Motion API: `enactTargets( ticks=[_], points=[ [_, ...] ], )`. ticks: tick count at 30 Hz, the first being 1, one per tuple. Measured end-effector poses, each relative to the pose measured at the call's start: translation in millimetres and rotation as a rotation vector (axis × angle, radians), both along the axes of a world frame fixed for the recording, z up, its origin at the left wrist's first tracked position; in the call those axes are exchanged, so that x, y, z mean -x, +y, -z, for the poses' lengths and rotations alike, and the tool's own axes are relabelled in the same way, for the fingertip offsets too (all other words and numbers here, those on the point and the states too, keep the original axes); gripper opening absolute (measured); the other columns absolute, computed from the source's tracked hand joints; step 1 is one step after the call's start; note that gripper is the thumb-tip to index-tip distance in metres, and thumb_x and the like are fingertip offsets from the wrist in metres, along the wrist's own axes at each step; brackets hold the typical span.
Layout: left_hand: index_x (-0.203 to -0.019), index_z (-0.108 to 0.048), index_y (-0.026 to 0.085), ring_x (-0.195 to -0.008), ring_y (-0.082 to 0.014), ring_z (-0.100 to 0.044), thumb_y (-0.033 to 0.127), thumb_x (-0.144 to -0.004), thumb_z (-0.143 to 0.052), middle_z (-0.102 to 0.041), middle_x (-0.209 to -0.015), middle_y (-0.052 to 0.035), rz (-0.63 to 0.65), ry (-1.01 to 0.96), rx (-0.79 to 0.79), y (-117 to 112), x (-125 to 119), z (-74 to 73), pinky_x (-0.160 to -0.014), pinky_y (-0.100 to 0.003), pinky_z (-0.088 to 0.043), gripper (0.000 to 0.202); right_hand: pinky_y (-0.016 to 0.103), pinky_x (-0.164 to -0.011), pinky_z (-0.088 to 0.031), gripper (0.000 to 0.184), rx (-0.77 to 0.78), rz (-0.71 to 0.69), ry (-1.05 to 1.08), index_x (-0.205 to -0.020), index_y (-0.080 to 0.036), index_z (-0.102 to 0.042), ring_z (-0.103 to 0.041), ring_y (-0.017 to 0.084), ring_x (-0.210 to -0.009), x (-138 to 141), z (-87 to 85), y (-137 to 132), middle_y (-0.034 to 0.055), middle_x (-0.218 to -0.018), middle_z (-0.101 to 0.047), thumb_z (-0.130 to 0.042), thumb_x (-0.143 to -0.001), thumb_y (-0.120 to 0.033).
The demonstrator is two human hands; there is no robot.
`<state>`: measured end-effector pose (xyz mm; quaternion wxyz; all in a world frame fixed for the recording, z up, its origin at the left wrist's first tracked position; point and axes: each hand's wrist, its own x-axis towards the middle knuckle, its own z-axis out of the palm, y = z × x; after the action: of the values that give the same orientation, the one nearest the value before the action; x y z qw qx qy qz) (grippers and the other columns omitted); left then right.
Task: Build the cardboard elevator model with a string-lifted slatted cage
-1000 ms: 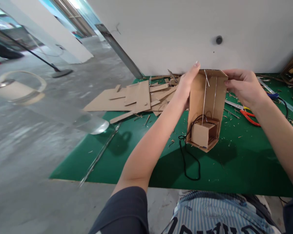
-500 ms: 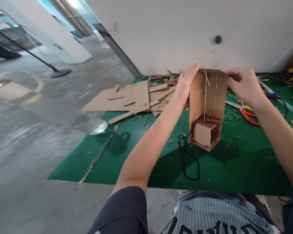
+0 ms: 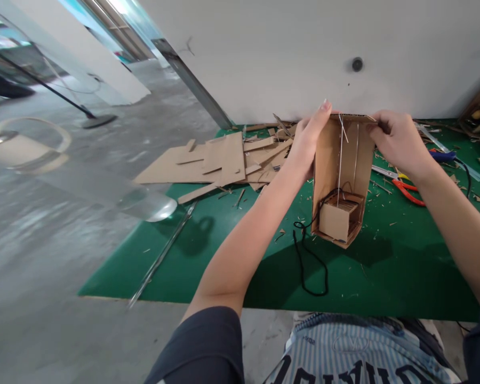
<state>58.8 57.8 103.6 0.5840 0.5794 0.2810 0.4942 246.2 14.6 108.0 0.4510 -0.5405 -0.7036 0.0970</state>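
Observation:
Between my hands a tall, open-fronted cardboard box (image 3: pixel 324 160) stands over the table. My left hand (image 3: pixel 310 133) grips its upper left side, thumb up along the edge; the other fingers are hidden behind the cardboard. At the top right corner, my right hand (image 3: pixel 398 138) pinches the edge. Inside, a small cardboard box (image 3: pixel 334 222) sits low, with thin white strings (image 3: pixel 340 160) running up from it to the top. A black cord (image 3: pixel 326 274) comes out of the box on the left and loops down onto the table.
Cardboard scraps (image 3: pixel 224 154) are heaped at the back left of the green table (image 3: pixel 144 256). Red-handled scissors (image 3: pixel 408 189) and a blue-handled tool (image 3: pixel 442 156) lie to the right. A clear plastic bottle (image 3: pixel 152 205) and a thin clear rod (image 3: pixel 164 253) are at the left. A white wall (image 3: pixel 284 58) rises behind.
Both hands and the cardboard box have shifted slightly to the right. The grip of each hand looks the same, and the cord's loop still lies on the table.

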Motion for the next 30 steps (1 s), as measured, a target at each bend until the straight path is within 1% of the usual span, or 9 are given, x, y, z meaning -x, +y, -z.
enactTargets(
  ticks=[3, 6, 9, 14, 17, 21, 24, 26, 30],
  points=[
    [-0.095, -0.070, 0.017, -0.108, -0.0263, -0.072, 0.069, -0.098, -0.045, -0.075, -0.087, -0.0056, -0.002, -0.009, -0.019, 1, 0, 1.5, -0.094, -0.037, -0.059, 0.058, 0.032, -0.063, -0.044, 0.013, -0.025, 0.032, -0.050, -0.081, -0.022, -0.066, -0.052, 0.016, -0.062, 0, -1.0, -1, 0.0011, -0.066, -0.057, -0.060, -0.090, -0.030],
    [-0.090, -0.071, 0.018, -0.109, -0.0247, -0.071, 0.069, -0.097, -0.050, -0.075, -0.089, -0.0037, -0.015, -0.037, -0.060, 1, 0, 3.5, -0.098, -0.036, -0.056, 0.056, 0.034, -0.064, -0.045, 0.013, -0.056, 0.063, -0.114, -0.079, -0.024, -0.063, -0.052, 0.018, -0.062, 0, -0.3, -1, 0.0016, -0.064, -0.055, -0.060, -0.089, -0.031],
    [-0.089, -0.072, 0.018, -0.106, -0.0241, -0.072, 0.067, -0.097, -0.052, -0.073, -0.085, -0.0028, -0.011, -0.039, -0.053, -2, -1, 2.3, -0.096, -0.036, -0.055, 0.054, 0.035, -0.066, -0.045, 0.013, -0.065, 0.085, -0.154, -0.078, -0.024, -0.062, -0.054, 0.019, -0.061, 0, 0.6, 0, 0.0020, -0.063, -0.055, -0.059, -0.089, -0.031],
    [-0.090, -0.073, 0.018, -0.098, -0.0248, -0.073, 0.061, -0.098, -0.054, -0.071, -0.086, -0.0046, -0.023, -0.038, -0.024, -10, -2, -3.9, -0.089, -0.037, -0.055, 0.048, 0.036, -0.067, -0.047, 0.012, -0.100, 0.103, -0.237, -0.080, -0.024, -0.063, -0.057, 0.021, -0.063, -2, 0.4, 0, 0.0029, -0.062, -0.058, -0.057, -0.088, -0.030],
    [-0.091, -0.071, 0.018, -0.095, -0.0265, -0.073, 0.063, -0.096, -0.056, -0.071, -0.084, -0.0050, -0.001, -0.031, 0.003, -11, -2, -5.2, -0.089, -0.039, -0.056, 0.048, 0.038, -0.071, -0.049, 0.010, -0.143, 0.112, -0.288, -0.085, -0.025, -0.065, -0.062, 0.023, -0.070, -3, -1.0, -2, 0.0055, -0.071, -0.066, -0.056, -0.087, -0.030],
    [-0.089, -0.071, 0.020, -0.092, -0.0233, -0.073, 0.062, -0.097, -0.055, -0.072, -0.085, -0.0036, 0.028, -0.015, -0.073, -11, 0, -2.7, -0.085, -0.034, -0.057, 0.046, 0.040, -0.079, -0.051, 0.014, -0.161, 0.098, -0.301, -0.093, -0.025, -0.068, -0.065, 0.025, -0.079, 0, -2.7, -6, 0.0076, -0.086, -0.073, -0.055, -0.089, -0.029],
    [-0.088, -0.072, 0.020, -0.082, -0.0189, -0.072, 0.059, -0.096, -0.056, -0.072, -0.083, -0.0020, 0.042, -0.031, -0.143, -10, 2, -0.8, -0.078, -0.031, -0.056, 0.043, 0.040, -0.079, -0.052, 0.015, -0.143, 0.072, -0.259, -0.094, -0.025, -0.070, -0.064, 0.024, -0.074, 0, -3.1, -7, 0.0061, -0.081, -0.072, -0.057, -0.089, -0.031],
    [-0.087, -0.072, 0.020, -0.079, -0.0182, -0.071, 0.059, -0.096, -0.056, -0.072, -0.082, -0.0016, 0.045, -0.035, -0.162, -9, 2, -0.7, -0.077, -0.031, -0.056, 0.044, 0.040, -0.077, -0.052, 0.015, -0.137, 0.062, -0.214, -0.092, -0.024, -0.071, -0.062, 0.022, -0.069, -1, -3.0, -6, 0.0050, -0.074, -0.069, -0.059, -0.089, -0.032],
    [-0.089, -0.071, 0.020, -0.094, -0.0234, -0.073, 0.061, -0.097, -0.054, -0.073, -0.087, -0.0038, -0.005, 0.031, -0.170, -8, 1, -1.7, -0.085, -0.036, -0.058, 0.045, 0.038, -0.075, -0.051, 0.014, -0.143, 0.060, -0.156, -0.087, -0.024, -0.072, -0.062, 0.022, -0.069, 0, -3.0, -6, 0.0032, -0.066, -0.063, -0.061, -0.089, -0.033]
  ],
)
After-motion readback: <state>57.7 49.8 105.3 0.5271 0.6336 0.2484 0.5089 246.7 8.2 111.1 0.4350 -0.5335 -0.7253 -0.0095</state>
